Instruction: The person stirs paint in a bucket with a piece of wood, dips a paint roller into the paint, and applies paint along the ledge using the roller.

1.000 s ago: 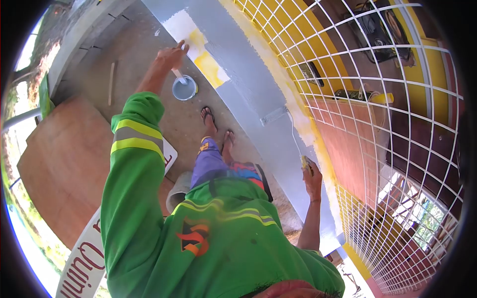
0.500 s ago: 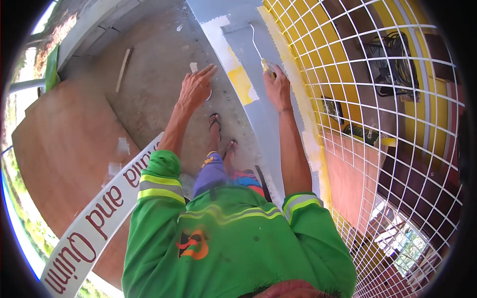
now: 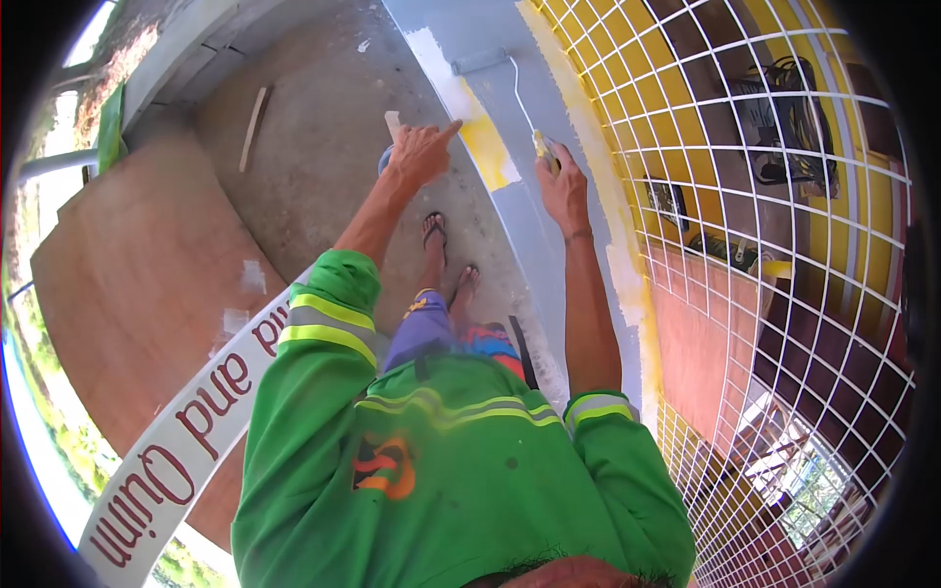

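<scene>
While the right hand [image 3: 563, 188] curls closed around the handle of the roller [image 3: 479, 62], the left hand [image 3: 420, 155] spreads open, gripping nothing visible, its index finger pointing toward the yellow patch [image 3: 487, 149]. The roller's sleeve lies over the grey wall [image 3: 534, 240] at upper centre. The bucket [image 3: 384, 161] is mostly hidden by the left hand; white mesh [image 3: 730, 147] fills the right side.

Our left hand [image 3: 421, 154], at eleven o'clock, points a finger toward two; our right hand [image 3: 562, 188], at one, is curled closed.
</scene>
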Action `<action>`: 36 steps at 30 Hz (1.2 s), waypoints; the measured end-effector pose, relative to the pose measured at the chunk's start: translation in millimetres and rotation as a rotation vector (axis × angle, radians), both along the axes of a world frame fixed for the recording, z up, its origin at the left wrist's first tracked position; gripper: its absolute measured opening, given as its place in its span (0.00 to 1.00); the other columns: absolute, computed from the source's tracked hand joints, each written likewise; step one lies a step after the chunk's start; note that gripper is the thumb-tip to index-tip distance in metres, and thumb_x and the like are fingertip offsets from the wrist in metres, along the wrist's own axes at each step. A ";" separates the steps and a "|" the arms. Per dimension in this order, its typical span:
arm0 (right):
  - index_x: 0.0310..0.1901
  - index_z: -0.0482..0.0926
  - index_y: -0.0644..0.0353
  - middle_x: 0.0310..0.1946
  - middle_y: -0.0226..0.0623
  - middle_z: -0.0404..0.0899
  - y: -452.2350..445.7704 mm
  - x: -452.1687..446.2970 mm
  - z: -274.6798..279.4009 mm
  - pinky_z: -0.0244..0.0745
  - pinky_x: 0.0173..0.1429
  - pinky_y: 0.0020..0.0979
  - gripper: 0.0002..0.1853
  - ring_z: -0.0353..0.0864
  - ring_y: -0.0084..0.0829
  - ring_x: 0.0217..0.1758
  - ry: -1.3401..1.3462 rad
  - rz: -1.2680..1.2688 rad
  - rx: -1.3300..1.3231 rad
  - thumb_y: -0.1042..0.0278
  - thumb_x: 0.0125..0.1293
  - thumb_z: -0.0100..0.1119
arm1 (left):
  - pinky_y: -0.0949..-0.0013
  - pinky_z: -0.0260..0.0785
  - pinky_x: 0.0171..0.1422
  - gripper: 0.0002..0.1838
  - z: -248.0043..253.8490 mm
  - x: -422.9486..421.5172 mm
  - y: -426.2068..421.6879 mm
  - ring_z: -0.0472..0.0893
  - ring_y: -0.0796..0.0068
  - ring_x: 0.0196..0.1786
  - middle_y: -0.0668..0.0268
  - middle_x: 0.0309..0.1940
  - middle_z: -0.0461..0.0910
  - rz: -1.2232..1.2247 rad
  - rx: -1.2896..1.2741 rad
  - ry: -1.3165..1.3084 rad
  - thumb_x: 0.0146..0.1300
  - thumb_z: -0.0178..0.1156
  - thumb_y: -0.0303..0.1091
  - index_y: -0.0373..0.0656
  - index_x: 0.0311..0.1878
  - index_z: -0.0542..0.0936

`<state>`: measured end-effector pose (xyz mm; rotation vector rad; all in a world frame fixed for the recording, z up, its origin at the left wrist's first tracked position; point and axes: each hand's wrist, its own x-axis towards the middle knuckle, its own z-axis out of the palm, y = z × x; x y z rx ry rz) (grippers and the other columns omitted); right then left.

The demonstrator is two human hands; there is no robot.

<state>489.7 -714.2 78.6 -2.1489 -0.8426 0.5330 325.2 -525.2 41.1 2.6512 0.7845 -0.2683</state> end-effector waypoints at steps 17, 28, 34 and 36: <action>0.59 0.76 0.60 0.51 0.52 0.81 -154.3 -50.6 26.4 0.75 0.58 0.39 0.20 0.81 0.51 0.54 0.129 -0.085 -0.018 0.68 0.65 0.57 | 0.56 0.67 0.56 0.17 166.0 102.0 -4.3 0.79 0.58 0.49 0.64 0.43 0.83 -0.021 0.158 -0.856 0.63 0.63 0.44 0.47 0.51 0.77; 0.57 0.74 0.60 0.45 0.57 0.80 -82.0 -46.2 -4.1 0.76 0.54 0.46 0.19 0.79 0.56 0.51 0.038 -0.081 0.056 0.69 0.65 0.55 | 0.45 0.62 0.63 0.51 157.5 216.2 12.9 0.77 0.49 0.58 0.53 0.56 0.76 -0.326 0.290 -0.340 0.61 0.59 0.39 0.70 0.80 0.37; 0.61 0.74 0.60 0.49 0.54 0.80 -196.7 -81.9 18.7 0.75 0.57 0.40 0.22 0.81 0.50 0.52 0.098 -0.096 0.043 0.75 0.64 0.56 | 0.32 0.52 0.71 0.53 185.2 207.9 29.4 0.79 0.42 0.53 0.45 0.46 0.82 -0.447 0.310 -0.216 0.60 0.56 0.24 0.66 0.80 0.34; 0.61 0.74 0.60 0.48 0.54 0.80 -194.5 -87.0 18.5 0.75 0.57 0.39 0.22 0.81 0.50 0.52 0.088 -0.100 0.042 0.75 0.64 0.56 | 0.31 0.48 0.73 0.53 198.9 213.2 32.0 0.81 0.42 0.51 0.46 0.43 0.83 -0.474 0.302 -0.115 0.60 0.54 0.23 0.67 0.80 0.34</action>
